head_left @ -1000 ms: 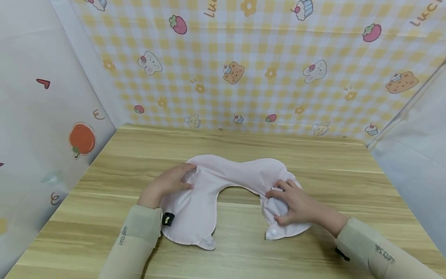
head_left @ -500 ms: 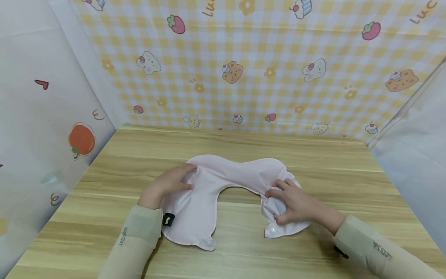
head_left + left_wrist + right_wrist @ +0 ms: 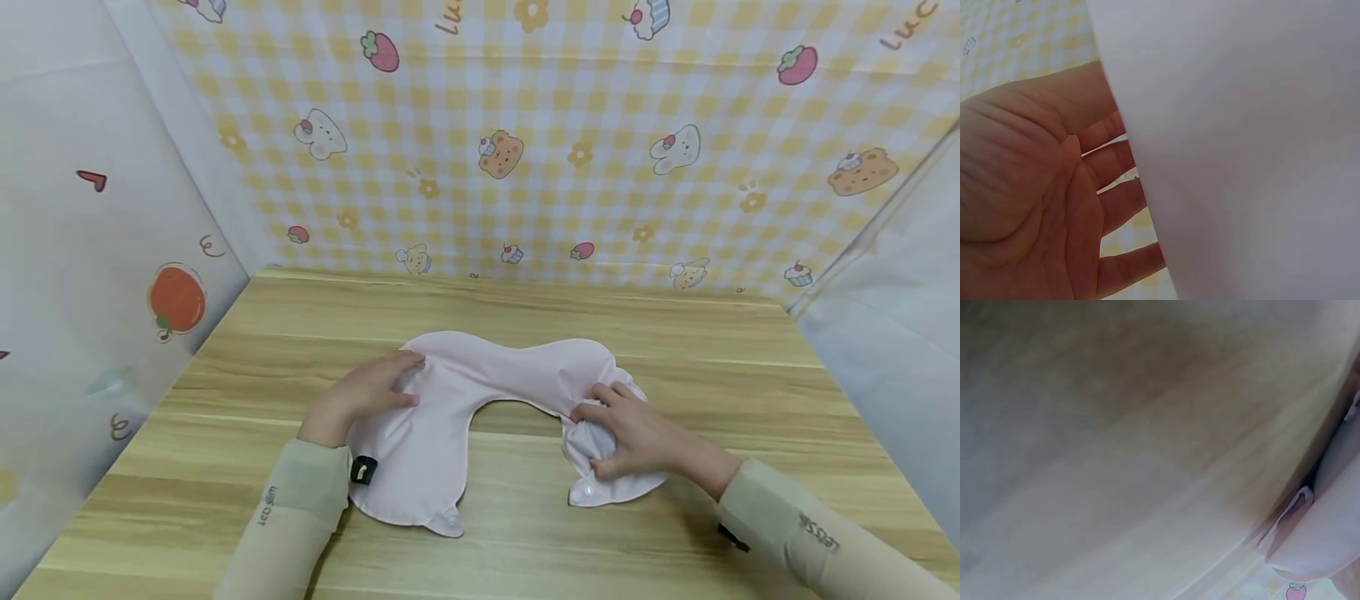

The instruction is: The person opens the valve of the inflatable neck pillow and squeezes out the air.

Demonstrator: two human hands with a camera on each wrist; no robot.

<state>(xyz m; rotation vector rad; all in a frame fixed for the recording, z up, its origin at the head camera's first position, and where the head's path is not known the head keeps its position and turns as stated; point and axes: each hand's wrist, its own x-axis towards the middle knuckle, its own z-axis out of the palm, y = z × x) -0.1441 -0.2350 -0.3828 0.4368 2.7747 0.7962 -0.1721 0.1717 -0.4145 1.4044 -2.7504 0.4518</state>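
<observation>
A pale pink U-shaped neck pillow (image 3: pixel 435 467), thin and wrinkled, lies on the table with its opening toward me. Each of its two ends carries a small tab with a clear snap. My left hand (image 3: pixel 367 392) rests on the left arm of the pillow, thumb and fingers apart. In the left wrist view, that hand (image 3: pixel 1022 187) has fairly straight fingers, their tips hidden by the pillow's pale surface (image 3: pixel 1241 137). On the other side my right hand (image 3: pixel 637 433) grips the right arm, where the fabric bunches between curled fingers and thumb. The right wrist view shows mostly blurred tabletop beside the pillow (image 3: pixel 1322 544).
A wood-grain table (image 3: pixel 517 550) lies under everything. Behind it hangs a yellow checked cloth (image 3: pixel 555 108) with cartoon prints. Pale printed sheeting (image 3: pixel 112 275) closes off the left, and a whitish sheet (image 3: pixel 892 292) the right. A black wrist fitting (image 3: pixel 363 470) sits beside the left cuff.
The right end of the pillow and its tab have shifted slightly up and left with my right hand. My left hand has hardly moved.
</observation>
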